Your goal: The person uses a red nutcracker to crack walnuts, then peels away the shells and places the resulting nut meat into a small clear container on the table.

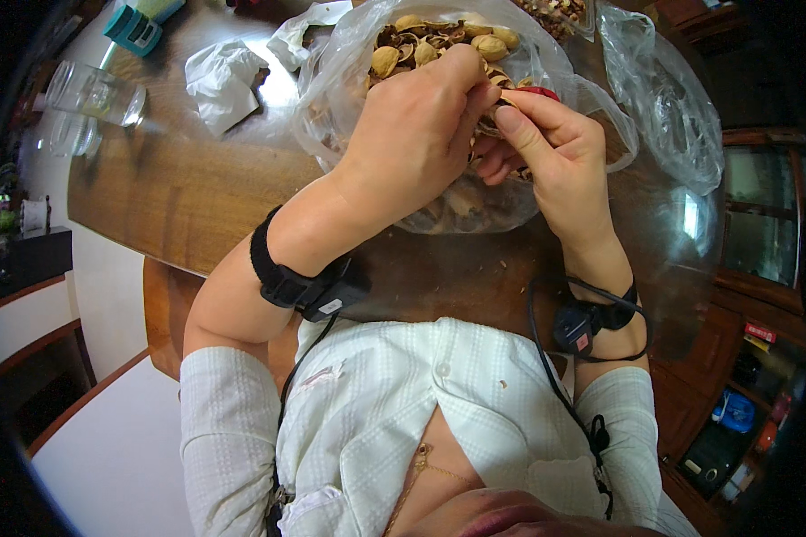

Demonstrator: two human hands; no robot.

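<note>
Over an open clear plastic bag [336, 111] of walnuts and broken shells, my two hands meet fingertip to fingertip. My left hand [420, 121] has its thumb and fingers pinched together beside a small brown piece, mostly hidden. The thumb and forefinger of my right hand [557, 137] pinch that walnut piece [504, 102], its other fingers curled beneath. Whole walnuts [489, 47] lie among the shells at the bag's far side. A red object [539, 92] shows just behind my right fingers; its kind is unclear.
Crumpled white tissue [221, 84] lies left of the bag on the wooden table [195, 181]. Farther left are a glass jar [97, 94] and a teal-capped container [133, 30]. Another clear plastic bag [665, 101] lies right, near a tray of nut pieces [564, 17].
</note>
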